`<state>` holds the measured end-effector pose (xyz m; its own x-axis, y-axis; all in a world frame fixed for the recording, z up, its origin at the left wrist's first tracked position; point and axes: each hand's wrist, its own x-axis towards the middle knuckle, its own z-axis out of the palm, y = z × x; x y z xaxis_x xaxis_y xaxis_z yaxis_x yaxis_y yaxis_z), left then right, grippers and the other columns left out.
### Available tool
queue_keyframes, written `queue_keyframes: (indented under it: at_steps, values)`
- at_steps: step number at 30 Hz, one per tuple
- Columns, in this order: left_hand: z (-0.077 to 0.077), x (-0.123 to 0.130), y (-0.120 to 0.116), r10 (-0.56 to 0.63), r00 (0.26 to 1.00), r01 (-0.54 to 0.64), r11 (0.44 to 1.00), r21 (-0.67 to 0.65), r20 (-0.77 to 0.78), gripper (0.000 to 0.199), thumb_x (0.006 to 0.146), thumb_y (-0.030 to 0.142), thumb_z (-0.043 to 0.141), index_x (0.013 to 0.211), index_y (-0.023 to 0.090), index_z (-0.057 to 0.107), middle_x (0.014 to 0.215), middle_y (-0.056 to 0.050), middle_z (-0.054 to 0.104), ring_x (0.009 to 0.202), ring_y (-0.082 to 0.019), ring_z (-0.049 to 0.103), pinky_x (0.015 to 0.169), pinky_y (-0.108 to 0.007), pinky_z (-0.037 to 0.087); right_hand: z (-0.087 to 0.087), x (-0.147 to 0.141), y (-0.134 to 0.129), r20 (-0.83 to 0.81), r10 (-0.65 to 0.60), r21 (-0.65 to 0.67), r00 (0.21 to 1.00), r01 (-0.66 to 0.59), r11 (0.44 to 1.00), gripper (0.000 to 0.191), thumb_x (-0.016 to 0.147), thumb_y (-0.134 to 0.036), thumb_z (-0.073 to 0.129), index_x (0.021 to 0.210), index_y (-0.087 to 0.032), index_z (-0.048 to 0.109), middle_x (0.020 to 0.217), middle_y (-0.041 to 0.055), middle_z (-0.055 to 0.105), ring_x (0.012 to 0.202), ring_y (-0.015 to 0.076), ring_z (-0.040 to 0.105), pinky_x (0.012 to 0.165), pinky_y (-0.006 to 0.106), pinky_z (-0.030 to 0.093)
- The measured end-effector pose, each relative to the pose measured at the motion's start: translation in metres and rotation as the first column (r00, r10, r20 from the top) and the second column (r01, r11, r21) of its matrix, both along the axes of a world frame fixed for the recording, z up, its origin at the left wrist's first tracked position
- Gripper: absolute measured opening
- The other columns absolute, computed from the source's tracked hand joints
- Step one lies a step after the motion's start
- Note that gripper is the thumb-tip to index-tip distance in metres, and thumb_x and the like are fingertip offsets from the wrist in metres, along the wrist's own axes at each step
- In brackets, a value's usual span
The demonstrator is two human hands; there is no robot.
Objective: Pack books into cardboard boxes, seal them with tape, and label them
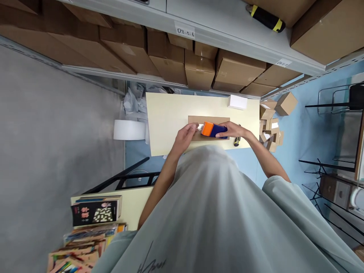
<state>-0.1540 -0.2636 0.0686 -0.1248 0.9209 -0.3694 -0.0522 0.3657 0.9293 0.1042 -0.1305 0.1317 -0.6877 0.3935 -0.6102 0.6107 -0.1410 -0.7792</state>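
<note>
1. The right hand (234, 130) is closed around the blue handle of an orange and blue tape dispenser (214, 130), which sits on a flat cardboard box (209, 120).
2. The left hand (186, 133) rests on the box's left end, fingers bent; it seems to pinch a tape end, though the view is too small to be sure.
3. The box lies on the pale yellow bench (170, 113).
4. A white box (237, 102) stands at the bench's far edge; a yellow and black knife (236, 141) lies near the right wrist.

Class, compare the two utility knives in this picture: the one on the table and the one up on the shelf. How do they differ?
The table knife lies beside the right hand, mostly hidden; the shelf knife lies in full view. The table knife looks smaller, the shelf knife larger. Both are black and yellow.
</note>
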Motion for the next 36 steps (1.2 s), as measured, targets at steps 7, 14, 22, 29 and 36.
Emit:
queue_keyframes:
  at_steps: [7,14,22,29,36]
  values:
    - [0.007,0.009,0.007,-0.075,0.991,0.084,0.993,-0.079,0.110,0.077,0.083,0.092,0.071,0.110,0.020,0.085,0.115,-0.010,0.084,0.110,-0.030,0.076,0.093,-0.041,0.066,0.001,-0.001,-0.002,-0.004,0.021,0.020,1.000,-0.021,1.000,0.068,0.076,-0.080,0.080,0.094,-0.016,0.070,0.078,-0.0006,0.061,0.073,0.0163,0.053,0.068,0.028,0.039]
    - [-0.005,0.008,0.004,-0.027,0.997,0.030,0.999,-0.035,0.075,0.066,0.081,0.081,0.081,0.105,0.020,0.085,0.103,-0.010,0.083,0.094,-0.027,0.077,0.080,-0.038,0.067,0.005,0.000,-0.004,-0.005,0.009,0.026,1.000,-0.009,1.000,0.068,0.074,-0.080,0.081,0.095,-0.017,0.070,0.081,-0.0009,0.061,0.075,0.0159,0.053,0.070,0.028,0.040]
    - [-0.013,0.015,0.006,-0.003,0.999,0.004,0.999,-0.032,0.048,0.040,0.087,0.058,0.079,0.096,0.020,0.083,0.097,-0.008,0.082,0.088,-0.023,0.075,0.084,-0.038,0.066,0.005,0.002,-0.006,-0.002,0.025,0.048,1.000,-0.025,0.999,0.067,0.076,-0.081,0.081,0.091,-0.017,0.069,0.077,-0.0014,0.061,0.071,0.0150,0.054,0.066,0.026,0.040]
    - [-0.012,0.017,0.009,0.015,1.000,-0.015,0.999,-0.030,-0.017,0.024,0.086,0.040,0.076,0.094,0.019,0.083,0.097,-0.009,0.084,0.092,-0.024,0.079,0.092,-0.041,0.067,0.005,0.003,-0.006,0.014,0.041,0.037,0.999,-0.041,0.998,0.066,0.076,-0.080,0.082,0.092,-0.017,0.069,0.074,-0.0022,0.061,0.065,0.0138,0.055,0.062,0.026,0.041]
    - [0.003,0.021,-0.002,0.107,0.978,-0.107,0.994,0.011,-0.180,0.024,0.090,0.042,0.073,0.095,0.021,0.083,0.088,-0.004,0.080,0.078,-0.019,0.072,0.079,-0.033,0.062,0.011,0.000,-0.002,0.056,0.068,0.044,0.996,-0.070,0.997,0.062,0.076,-0.077,0.085,0.091,-0.018,0.072,0.069,-0.0033,0.063,0.062,0.0145,0.057,0.059,0.026,0.040]
